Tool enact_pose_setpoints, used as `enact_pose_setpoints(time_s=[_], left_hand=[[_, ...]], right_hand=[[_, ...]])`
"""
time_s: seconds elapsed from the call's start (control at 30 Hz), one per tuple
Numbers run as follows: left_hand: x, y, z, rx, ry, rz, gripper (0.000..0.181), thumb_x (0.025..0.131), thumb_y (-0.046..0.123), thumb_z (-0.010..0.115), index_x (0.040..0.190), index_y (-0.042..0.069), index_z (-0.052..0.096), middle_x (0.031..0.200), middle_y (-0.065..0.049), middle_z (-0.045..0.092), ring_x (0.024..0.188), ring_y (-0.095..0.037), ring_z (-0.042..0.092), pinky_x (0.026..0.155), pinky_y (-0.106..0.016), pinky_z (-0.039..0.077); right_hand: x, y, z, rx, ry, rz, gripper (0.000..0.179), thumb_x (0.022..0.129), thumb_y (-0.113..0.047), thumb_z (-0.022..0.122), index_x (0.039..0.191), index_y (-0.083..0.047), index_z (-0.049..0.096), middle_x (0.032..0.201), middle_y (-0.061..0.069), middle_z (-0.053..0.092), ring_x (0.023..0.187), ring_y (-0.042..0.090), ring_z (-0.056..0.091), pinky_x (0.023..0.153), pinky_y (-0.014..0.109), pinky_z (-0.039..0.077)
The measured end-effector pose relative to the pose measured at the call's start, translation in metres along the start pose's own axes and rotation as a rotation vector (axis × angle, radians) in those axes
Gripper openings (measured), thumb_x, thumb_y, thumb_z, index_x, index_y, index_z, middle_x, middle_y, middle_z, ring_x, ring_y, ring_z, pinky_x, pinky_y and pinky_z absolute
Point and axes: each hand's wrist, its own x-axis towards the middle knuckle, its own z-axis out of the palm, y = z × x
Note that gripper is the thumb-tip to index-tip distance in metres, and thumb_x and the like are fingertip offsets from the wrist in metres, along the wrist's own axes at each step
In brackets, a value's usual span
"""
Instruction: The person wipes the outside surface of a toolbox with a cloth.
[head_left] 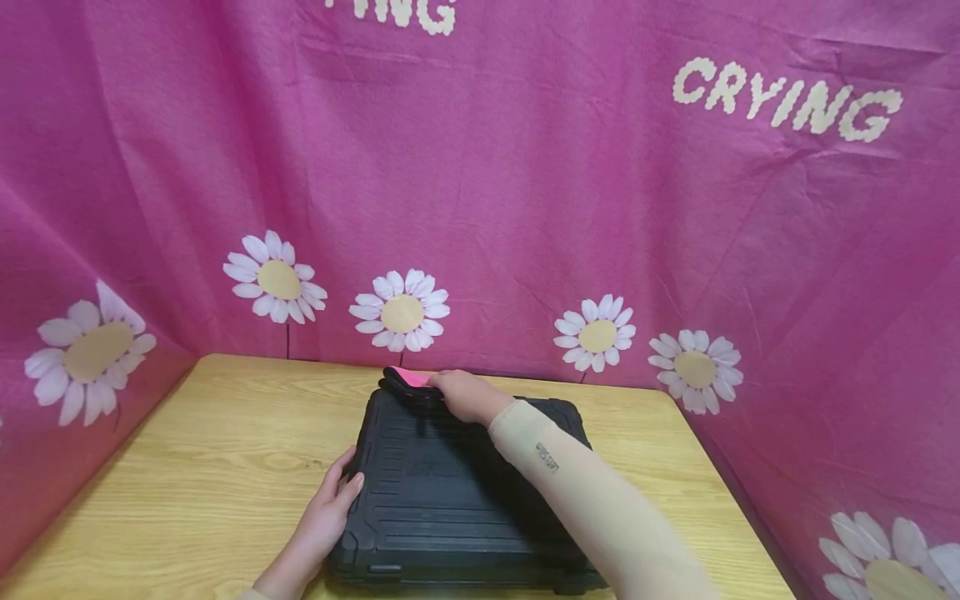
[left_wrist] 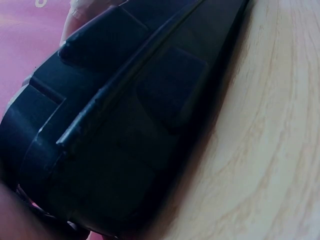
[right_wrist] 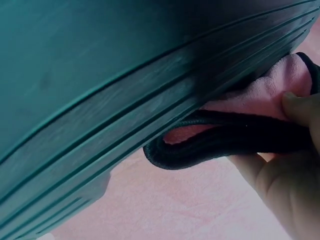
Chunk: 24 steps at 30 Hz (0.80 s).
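Note:
A black hard plastic case with ridged grooves on its lid is on the wooden table. My left hand holds the case's left side, the thumb near the top edge; only a blurred bit of that hand shows in the left wrist view. At the far edge of the lid, my right hand grips a folded pink cloth with black edging. The right wrist view shows the thumb on the cloth's pink face and fingers beneath the fold, with the cloth against the grooved lid.
Light wooden table surrounds the case. A magenta curtain with printed daisies and white lettering hangs behind the table and along both sides. A beige sleeve covers the right forearm, which crosses above the lid.

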Motion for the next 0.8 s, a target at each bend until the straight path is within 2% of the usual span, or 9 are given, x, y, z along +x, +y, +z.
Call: enact_pose_setpoints(time_s=[0.2, 0.37, 0.6, 0.73, 0.8], left_hand=[[0.0, 0.001, 0.0, 0.0, 0.006, -0.008, 0.065, 0.111, 0.035, 0.043, 0.166, 0.013, 0.015, 0.171, -0.025, 0.01, 0.157, -0.047, 0.013, 0.124, -0.064, 0.014], [0.0, 0.001, -0.001, 0.027, 0.012, 0.001, 0.065, 0.111, 0.035, 0.043, 0.165, 0.012, 0.016, 0.17, -0.026, 0.012, 0.156, -0.048, 0.016, 0.124, -0.064, 0.016], [0.0, 0.001, -0.003, 0.021, 0.003, 0.001, 0.065, 0.111, 0.035, 0.042, 0.166, 0.012, 0.014, 0.171, -0.024, 0.008, 0.157, -0.048, 0.012, 0.124, -0.063, 0.014], [0.0, 0.001, -0.003, 0.012, 0.003, -0.003, 0.066, 0.111, 0.037, 0.043, 0.166, 0.013, 0.014, 0.172, -0.024, 0.008, 0.157, -0.047, 0.011, 0.124, -0.063, 0.013], [0.0, 0.0, -0.002, 0.009, 0.009, -0.002, 0.066, 0.111, 0.036, 0.043, 0.166, 0.012, 0.015, 0.172, -0.024, 0.008, 0.157, -0.047, 0.011, 0.125, -0.063, 0.013]], right_hand=[[-0.009, 0.012, -0.002, -0.019, -0.007, -0.012, 0.017, 0.1, -0.002, 0.061, 0.112, -0.008, 0.071, 0.109, 0.008, 0.074, 0.1, 0.022, 0.067, 0.105, 0.036, 0.053], [-0.017, 0.023, -0.002, -0.001, -0.043, 0.021, 0.011, 0.097, -0.006, 0.067, 0.106, -0.011, 0.072, 0.095, 0.003, 0.071, 0.09, 0.019, 0.062, 0.096, 0.035, 0.055], [-0.026, 0.04, 0.005, 0.09, -0.061, 0.06, 0.016, 0.102, -0.01, 0.059, 0.109, -0.016, 0.072, 0.096, 0.0, 0.067, 0.092, 0.018, 0.059, 0.094, 0.034, 0.052], [-0.031, 0.05, 0.004, 0.059, -0.049, -0.002, 0.019, 0.099, -0.007, 0.063, 0.112, -0.016, 0.073, 0.097, 0.001, 0.069, 0.092, 0.018, 0.06, 0.094, 0.034, 0.053], [-0.033, 0.054, 0.002, 0.006, -0.032, -0.071, 0.021, 0.095, -0.002, 0.067, 0.111, -0.013, 0.074, 0.097, 0.003, 0.071, 0.092, 0.02, 0.062, 0.094, 0.035, 0.054]])
